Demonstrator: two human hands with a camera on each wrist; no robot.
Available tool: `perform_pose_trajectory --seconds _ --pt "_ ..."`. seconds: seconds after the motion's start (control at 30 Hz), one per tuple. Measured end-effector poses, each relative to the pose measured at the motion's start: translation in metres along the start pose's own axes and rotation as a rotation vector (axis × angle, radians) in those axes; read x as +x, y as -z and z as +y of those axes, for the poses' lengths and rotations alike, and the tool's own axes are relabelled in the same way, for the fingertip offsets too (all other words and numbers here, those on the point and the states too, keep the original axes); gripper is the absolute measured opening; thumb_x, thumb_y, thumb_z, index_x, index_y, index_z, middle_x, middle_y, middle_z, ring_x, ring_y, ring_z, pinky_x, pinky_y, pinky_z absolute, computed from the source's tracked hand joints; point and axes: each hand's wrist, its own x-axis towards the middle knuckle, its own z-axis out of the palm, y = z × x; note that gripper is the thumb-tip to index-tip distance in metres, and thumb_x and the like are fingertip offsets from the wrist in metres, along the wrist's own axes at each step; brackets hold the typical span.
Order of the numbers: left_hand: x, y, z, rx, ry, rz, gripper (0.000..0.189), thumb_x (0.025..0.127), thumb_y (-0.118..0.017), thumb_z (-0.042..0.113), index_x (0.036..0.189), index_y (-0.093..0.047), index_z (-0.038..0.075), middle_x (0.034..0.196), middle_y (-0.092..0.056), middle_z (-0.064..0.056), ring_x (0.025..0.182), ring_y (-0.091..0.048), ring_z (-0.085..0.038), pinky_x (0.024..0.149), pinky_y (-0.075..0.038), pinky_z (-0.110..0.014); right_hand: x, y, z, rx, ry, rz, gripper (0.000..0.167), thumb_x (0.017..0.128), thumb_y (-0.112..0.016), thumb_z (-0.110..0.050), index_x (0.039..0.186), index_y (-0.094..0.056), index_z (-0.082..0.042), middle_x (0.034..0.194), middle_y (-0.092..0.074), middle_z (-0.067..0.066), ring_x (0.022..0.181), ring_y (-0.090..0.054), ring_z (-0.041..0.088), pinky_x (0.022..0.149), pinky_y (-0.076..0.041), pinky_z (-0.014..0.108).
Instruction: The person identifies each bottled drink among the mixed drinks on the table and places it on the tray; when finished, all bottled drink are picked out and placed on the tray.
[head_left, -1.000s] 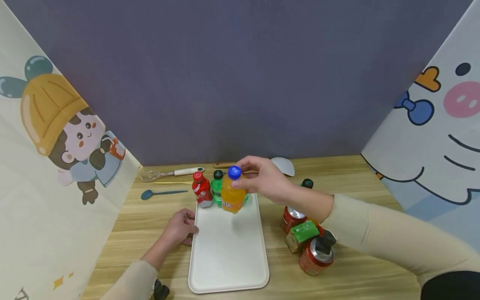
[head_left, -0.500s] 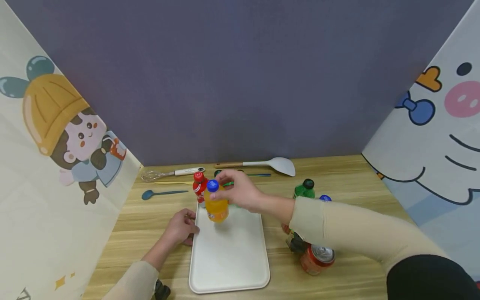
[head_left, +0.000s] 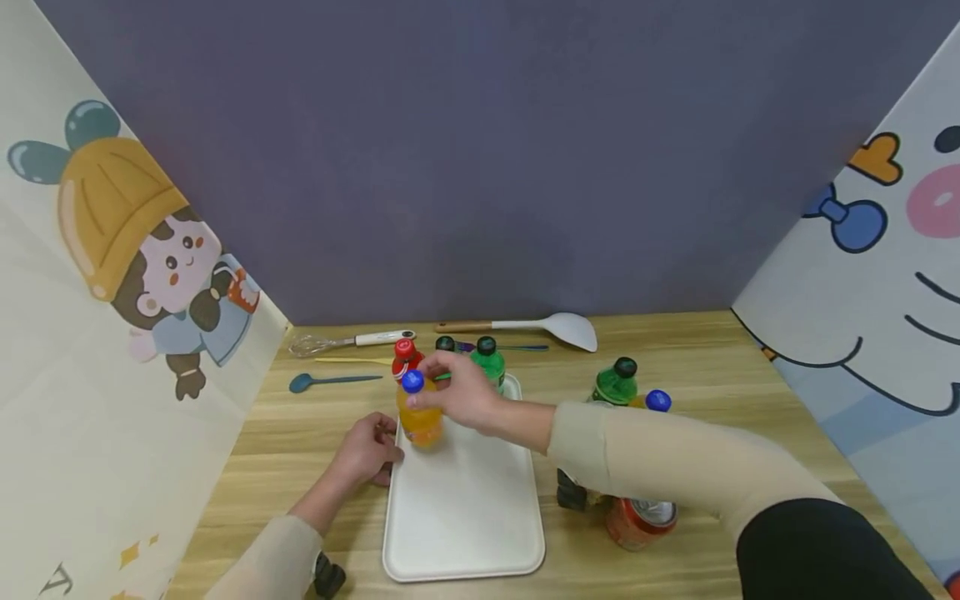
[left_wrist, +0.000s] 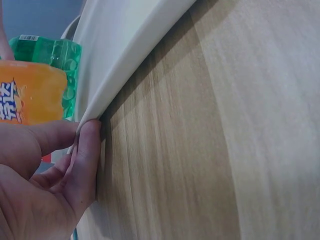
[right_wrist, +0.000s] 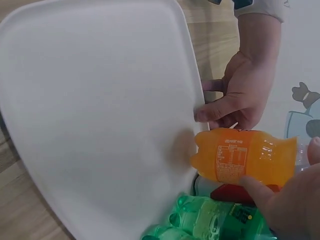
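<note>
My right hand (head_left: 468, 396) grips an orange soda bottle (head_left: 420, 421) near its blue cap. The bottle is close over the far left part of a white tray (head_left: 465, 517), its base casting a shadow there in the right wrist view. My left hand (head_left: 367, 450) pinches the tray's left rim, thumb on top, as the left wrist view shows. Behind the orange bottle stands a red cola bottle (head_left: 406, 354), partly hidden. Two green bottles are at the tray's far end: one (head_left: 489, 360) shows beyond my right hand, the other mostly by its black cap (head_left: 445, 342).
To the right, partly under my right sleeve, stand a green bottle (head_left: 617, 383), a blue-capped bottle (head_left: 658, 401) and a red can (head_left: 641, 525). Along the back lie a whisk (head_left: 360, 339), a white spatula (head_left: 566, 327) and a blue spoon (head_left: 330, 380). A dark wall (head_left: 495, 183) rises behind.
My right hand has carried the orange bottle left and lower, from in front of the green bottles to in front of the red one. My left hand stays at the tray's rim.
</note>
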Motion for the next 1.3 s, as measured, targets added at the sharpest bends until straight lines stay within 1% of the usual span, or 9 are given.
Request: perform_pose_trajectory --seconds 0.13,0.2,0.33,0.43,0.6,0.87,1.0,1.17,1.3 --pt "0.001 0.000 0.002 0.001 -0.010 0.002 0.045 0.085 -0.076 -0.003 0.125 -0.056 0.001 0.095 -0.058 -0.014 0.073 -0.061 -0.025 0.055 -0.064 -0.039 0.005 -0.005 0.003 -0.007 0.002 0.008 0.033 0.085 -0.085 -0.018 0.112 -0.067 -0.014 0.116 -0.065 0.000 0.111 -0.063 0.024 0.102 -0.057 0.033" --pt "0.001 0.000 0.002 -0.002 -0.022 0.003 0.045 0.084 -0.076 -0.004 0.124 -0.056 0.000 0.093 -0.058 -0.014 0.072 -0.061 -0.024 0.054 -0.064 -0.039 0.007 -0.008 0.004 -0.009 0.004 0.012 0.032 0.084 -0.085 -0.017 0.111 -0.068 -0.013 0.115 -0.066 0.001 0.114 -0.063 0.026 0.103 -0.056 0.033" --pt "0.002 -0.001 0.001 -0.010 -0.035 0.006 0.045 0.082 -0.077 -0.005 0.122 -0.056 0.000 0.090 -0.058 -0.012 0.070 -0.060 -0.023 0.053 -0.063 -0.039 0.009 -0.012 0.008 -0.012 -0.008 0.016 0.031 0.084 -0.085 -0.015 0.109 -0.068 -0.012 0.114 -0.066 0.001 0.112 -0.063 0.028 0.100 -0.057 0.032" --pt "0.002 -0.001 0.001 -0.003 -0.033 0.008 0.046 0.082 -0.077 -0.005 0.122 -0.056 0.000 0.090 -0.058 -0.012 0.070 -0.060 -0.023 0.052 -0.063 -0.039 0.010 -0.015 0.009 -0.023 -0.008 0.018 0.030 0.084 -0.085 -0.016 0.108 -0.067 -0.014 0.113 -0.066 0.000 0.110 -0.063 0.026 0.098 -0.057 0.032" --pt "0.002 0.000 0.001 -0.004 -0.030 0.005 0.047 0.083 -0.077 -0.005 0.124 -0.055 -0.001 0.092 -0.058 -0.013 0.070 -0.061 -0.023 0.053 -0.063 -0.039 0.012 -0.017 0.011 -0.044 0.013 0.027 0.030 0.084 -0.085 -0.016 0.108 -0.067 -0.015 0.113 -0.067 -0.001 0.113 -0.062 0.025 0.098 -0.057 0.029" --pt "-0.001 0.000 0.000 -0.006 -0.028 0.010 0.046 0.083 -0.077 -0.004 0.122 -0.054 -0.001 0.091 -0.059 -0.013 0.068 -0.061 -0.023 0.052 -0.063 -0.039 0.013 -0.020 0.010 -0.073 0.006 0.048 0.029 0.084 -0.085 -0.019 0.108 -0.069 -0.017 0.115 -0.068 -0.003 0.108 -0.061 0.015 0.096 -0.057 0.027" --pt "0.000 -0.001 -0.002 -0.004 -0.028 0.013 0.046 0.083 -0.077 -0.004 0.123 -0.054 -0.001 0.092 -0.059 -0.013 0.068 -0.061 -0.023 0.052 -0.063 -0.039 0.014 -0.021 0.011 -0.072 0.003 0.050 0.030 0.084 -0.085 -0.020 0.109 -0.070 -0.018 0.115 -0.069 -0.003 0.112 -0.063 0.020 0.097 -0.058 0.029" --pt "-0.001 -0.002 -0.002 -0.007 -0.022 0.016 0.046 0.083 -0.076 -0.005 0.123 -0.053 -0.001 0.092 -0.059 -0.013 0.067 -0.061 -0.024 0.052 -0.063 -0.039 0.013 -0.022 0.010 -0.075 -0.015 0.045 0.035 0.084 -0.086 -0.024 0.115 -0.071 -0.017 0.119 -0.069 0.000 0.118 -0.063 0.029 0.098 -0.058 0.030" --pt "-0.001 -0.001 -0.002 0.001 -0.015 0.013 0.046 0.084 -0.076 -0.005 0.124 -0.053 -0.001 0.092 -0.058 -0.013 0.069 -0.061 -0.023 0.052 -0.063 -0.039 0.012 -0.021 0.009 -0.079 -0.044 0.040 0.038 0.085 -0.085 -0.024 0.120 -0.072 -0.016 0.121 -0.070 0.000 0.117 -0.063 0.029 0.099 -0.058 0.033"
